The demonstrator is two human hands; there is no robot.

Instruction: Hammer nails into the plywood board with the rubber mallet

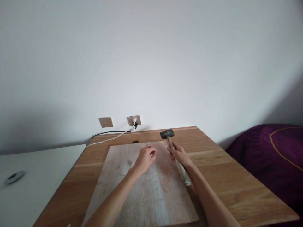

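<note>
We have the hammer (pixel 182 173) wrapped in our right grip (pixel 178 153), held nearer its dark head than the butt end, with the handle slanting across the right edge of the board (pixel 146 192) on the tabletop (pixel 227 173). Our left grip (pixel 146 156) is curled above the board; whether it pinches something small, we cannot tell. Our main worry is bruised fingers, since the left grip sits close to the hammer and a stray blow could land there. We see no clamp on the board, so a glancing hit might make it skid. Overreaching could also strike the wall (pixel 165 72) or snag the white cord (pixel 111 138).
</note>
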